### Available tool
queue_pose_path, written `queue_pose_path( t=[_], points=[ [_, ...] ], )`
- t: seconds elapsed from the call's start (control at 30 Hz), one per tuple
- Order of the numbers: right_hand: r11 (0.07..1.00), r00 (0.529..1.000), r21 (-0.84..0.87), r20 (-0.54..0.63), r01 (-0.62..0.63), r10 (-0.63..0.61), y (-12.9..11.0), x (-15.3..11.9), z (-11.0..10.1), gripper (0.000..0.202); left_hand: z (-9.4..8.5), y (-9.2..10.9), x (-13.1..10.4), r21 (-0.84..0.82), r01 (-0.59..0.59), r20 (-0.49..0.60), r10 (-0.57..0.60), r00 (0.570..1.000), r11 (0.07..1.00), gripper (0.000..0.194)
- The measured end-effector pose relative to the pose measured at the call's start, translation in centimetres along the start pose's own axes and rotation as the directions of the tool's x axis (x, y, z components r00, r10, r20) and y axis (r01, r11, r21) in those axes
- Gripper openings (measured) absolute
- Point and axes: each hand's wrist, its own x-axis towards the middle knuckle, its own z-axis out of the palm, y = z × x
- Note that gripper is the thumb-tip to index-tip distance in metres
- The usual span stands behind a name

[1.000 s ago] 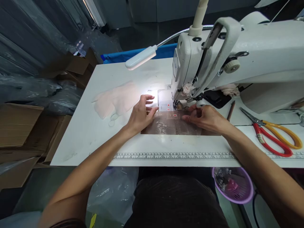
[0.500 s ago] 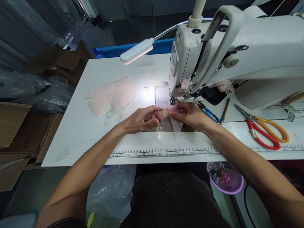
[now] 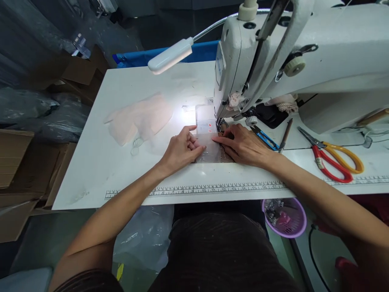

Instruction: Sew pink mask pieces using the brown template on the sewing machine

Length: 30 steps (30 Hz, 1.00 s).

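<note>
A small piece of sheer whitish fabric (image 3: pixel 212 150) lies flat in front of the sewing machine (image 3: pixel 234 69), its far end beside the presser foot (image 3: pixel 219 125). At its left edge is my left hand (image 3: pixel 182 148), index finger and thumb held apart, the other fingers curled loosely. My right hand (image 3: pixel 246 144) rests on the right side, close to the presser foot. Its index finger stretches onto the fabric, with the thumb lower down; the remaining fingers are partly hidden. Red marks (image 3: pixel 210 127) show on the machine's plate beyond the fabric.
Pale pink sheer fabric (image 3: pixel 139 117) and clear rings (image 3: pixel 136 145) lie to the left. Blue thread snips (image 3: pixel 265 138), a brown pencil-like stick (image 3: pixel 285 136) and red-and-yellow scissors (image 3: pixel 334 158) lie right. A lamp (image 3: pixel 170 56) hangs above; a purple basket (image 3: pixel 285 231) stands below.
My right hand has lowered the raised fabric edge, and the piece now lies flat. The left thumb and index finger have spread apart. The whole view has shifted slightly.
</note>
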Motion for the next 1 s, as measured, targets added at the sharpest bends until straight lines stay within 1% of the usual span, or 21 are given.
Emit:
queue_pose_path(
  t=[0.07, 0.13, 0.23, 0.3, 0.37, 0.4, 0.47, 0.53, 0.6, 0.7, 0.8, 0.9, 1.0],
  points=[
    [1.0, 1.0, -0.006, -0.007, 0.007, -0.007, 0.6, 0.2, 0.3, 0.038, -0.3, 0.2, 0.0, 0.032, 0.032, 0.041, -0.033, 0.999, 0.999, 0.07],
    [0.999, 0.999, 0.043, -0.044, 0.017, -0.015, 0.9, 0.0, 0.4, 0.038, -0.6, 0.4, -0.1, 0.062, 0.046, 0.095, -0.052, 0.994, 0.997, 0.072],
    [0.995, 0.996, 0.102, -0.091, 0.007, 0.003, 0.8, -0.6, 0.3, 0.037, -1.0, 0.7, -0.2, 0.141, 0.01, 0.14, -0.03, 0.99, 0.99, 0.075],
    [0.997, 0.998, 0.072, -0.064, -0.018, 0.023, 0.3, -0.7, 0.3, 0.037, -1.2, 0.8, -0.3, 0.192, -0.01, 0.181, -0.025, 0.983, 0.981, 0.079],
    [0.998, 0.998, -0.005, -0.014, -0.061, 0.061, -0.2, -0.5, 0.3, 0.039, -1.3, 0.9, -0.3, 0.235, -0.018, 0.217, -0.034, 0.976, 0.972, 0.082],
    [0.995, 0.996, -0.044, 0.007, -0.087, 0.088, -0.4, -0.3, 0.4, 0.04, -1.3, 0.9, -0.3, 0.258, -0.022, 0.214, -0.035, 0.976, 0.966, 0.083],
    [0.986, 0.99, -0.089, 0.018, -0.139, 0.141, -0.5, 0.1, 0.6, 0.042, -1.2, 0.8, -0.3, 0.295, -0.026, 0.161, -0.022, 0.987, 0.955, 0.083],
    [0.984, 0.986, -0.067, -0.008, -0.167, 0.167, -0.3, 0.2, 0.7, 0.044, -0.9, 0.7, -0.3, 0.301, -0.026, 0.097, -0.004, 0.995, 0.953, 0.082],
    [0.986, 0.985, 0.023, -0.059, -0.163, 0.164, 0.0, -0.1, 0.8, 0.044, -0.8, 0.6, -0.3, 0.28, -0.024, 0.069, 0.004, 0.998, 0.96, 0.082],
    [0.974, 0.983, 0.196, -0.119, -0.114, 0.139, 0.6, -0.9, 0.6, 0.041, -0.8, 0.4, -0.4, 0.238, -0.017, 0.071, 0.0, 0.997, 0.971, 0.082],
    [0.963, 0.987, 0.262, -0.128, -0.061, 0.097, 0.8, -1.4, 0.4, 0.039, -1.1, 0.4, -0.4, 0.211, -0.009, 0.088, -0.009, 0.996, 0.977, 0.082],
    [0.977, 0.994, 0.212, -0.102, -0.025, 0.047, 0.6, -1.4, 0.3, 0.037, -1.2, 0.3, -0.3, 0.197, -0.007, 0.111, -0.015, 0.994, 0.98, 0.084],
    [0.995, 0.998, 0.092, -0.056, -0.025, 0.031, 0.2, -1.2, 0.3, 0.038, -1.1, 0.1, -0.1, 0.198, -0.004, 0.106, -0.017, 0.994, 0.98, 0.084]
  ],
)
